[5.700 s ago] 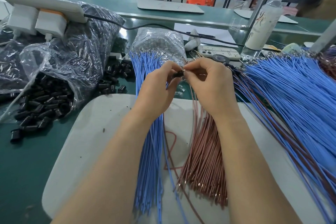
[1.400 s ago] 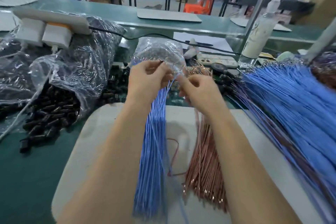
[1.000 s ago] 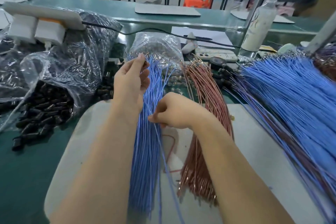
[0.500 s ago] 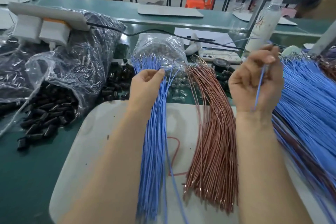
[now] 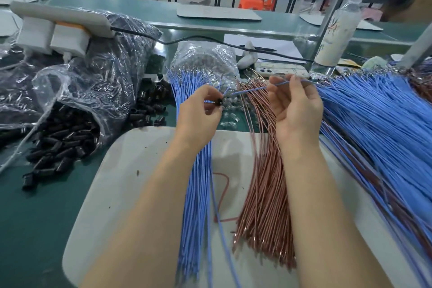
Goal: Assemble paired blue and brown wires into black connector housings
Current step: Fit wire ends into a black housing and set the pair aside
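Note:
My left hand (image 5: 201,112) pinches a small black connector housing (image 5: 219,102) above the bundle of blue wires (image 5: 198,182). My right hand (image 5: 295,105) pinches a single blue wire (image 5: 251,89). That wire's free end points left, close to the housing. A bundle of brown wires (image 5: 266,189) lies on the white board (image 5: 131,182) under my right forearm. Loose black housings (image 5: 58,142) spill from a clear bag at the left.
A large pile of blue wires (image 5: 378,128), some brown mixed in, fills the right. A clear bag of small parts (image 5: 205,58) sits behind the bundles. A white bottle (image 5: 339,30), a power strip (image 5: 60,18) and a black cable (image 5: 210,40) stand further back.
My right hand came back left and lowered, and the blue wire it holds now points at the left hand. My left hand now shows a black housing between its fingertips.

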Demonstrator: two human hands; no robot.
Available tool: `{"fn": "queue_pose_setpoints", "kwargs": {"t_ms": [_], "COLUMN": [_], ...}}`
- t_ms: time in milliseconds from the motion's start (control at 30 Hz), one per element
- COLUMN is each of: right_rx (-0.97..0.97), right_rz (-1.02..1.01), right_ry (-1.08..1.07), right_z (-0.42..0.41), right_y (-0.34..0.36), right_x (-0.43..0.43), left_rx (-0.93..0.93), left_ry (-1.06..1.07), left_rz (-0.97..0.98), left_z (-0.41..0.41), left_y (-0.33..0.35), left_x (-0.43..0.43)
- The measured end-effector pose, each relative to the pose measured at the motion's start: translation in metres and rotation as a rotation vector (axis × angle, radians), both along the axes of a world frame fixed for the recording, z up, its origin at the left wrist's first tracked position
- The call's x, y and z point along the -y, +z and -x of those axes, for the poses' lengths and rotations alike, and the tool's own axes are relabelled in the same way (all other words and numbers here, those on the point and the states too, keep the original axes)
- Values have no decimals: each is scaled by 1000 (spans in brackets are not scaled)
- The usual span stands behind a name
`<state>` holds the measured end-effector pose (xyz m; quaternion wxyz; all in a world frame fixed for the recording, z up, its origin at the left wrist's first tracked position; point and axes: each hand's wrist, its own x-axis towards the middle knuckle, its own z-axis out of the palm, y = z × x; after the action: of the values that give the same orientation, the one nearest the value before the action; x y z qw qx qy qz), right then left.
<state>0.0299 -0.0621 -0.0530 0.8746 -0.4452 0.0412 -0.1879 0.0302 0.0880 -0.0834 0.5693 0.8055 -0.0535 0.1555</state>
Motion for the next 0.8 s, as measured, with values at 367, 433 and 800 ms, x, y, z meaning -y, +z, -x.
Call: {"fn": "queue_pose_setpoints", "kwargs": {"t_ms": [367, 433, 800], "right_rx": [66, 78, 83], "right_rz": [257, 300, 339], "right_ry": [-65, -84, -60], "right_z": [4, 5, 5], "right_y": [3, 3, 3], "right_x": [-12, -14, -13], "left_rx": [46, 62, 93], "left_ry": [19, 33, 69], "left_rz": [-83, -146, -291], "left_z": [2, 3, 2], "left_y": [-1, -1, -3], "left_x": [1, 2, 3]}}
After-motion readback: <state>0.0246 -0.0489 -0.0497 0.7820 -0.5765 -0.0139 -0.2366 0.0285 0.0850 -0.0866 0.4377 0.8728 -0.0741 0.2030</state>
